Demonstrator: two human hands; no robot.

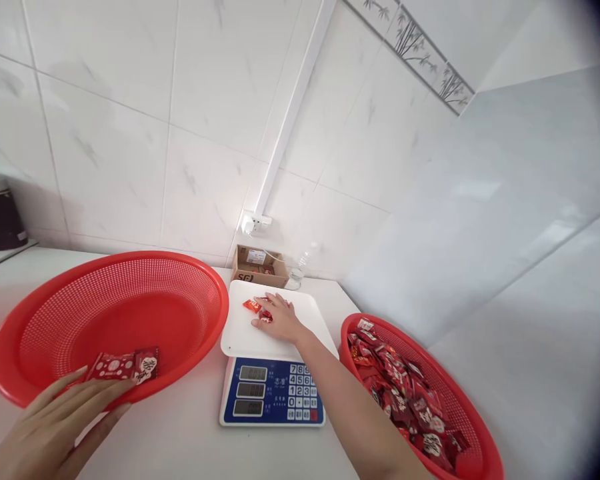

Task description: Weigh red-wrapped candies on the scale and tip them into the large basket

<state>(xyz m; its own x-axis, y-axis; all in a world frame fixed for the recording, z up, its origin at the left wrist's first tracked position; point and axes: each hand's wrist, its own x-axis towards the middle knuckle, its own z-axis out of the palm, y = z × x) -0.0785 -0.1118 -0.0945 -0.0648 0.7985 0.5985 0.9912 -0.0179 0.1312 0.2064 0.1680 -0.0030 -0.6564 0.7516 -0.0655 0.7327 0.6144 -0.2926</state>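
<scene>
My left hand (55, 423) is at the near rim of a wide red plastic basket (135, 320), its fingers stretched out and apart. Just beyond those fingertips, two dark red printed sachets (123, 365) lie inside the basket. On the white scale tray (240, 337), my right hand (279, 319) curves its fingers and thumb round several small red packets (266, 313), partly hidden beneath it. An orange-red packet (252, 305) pokes out to the left of the fingers. The blue keypad of the digital scale (273, 393) faces me, partly covered by my right forearm.
At the right stands a second red basket (353, 323) holding many red packets (405, 387). Behind the scale are an open cardboard box (260, 279), a clear plastic bottle (303, 267) and a wall socket (256, 223). A dark canister (0, 217) stands far left.
</scene>
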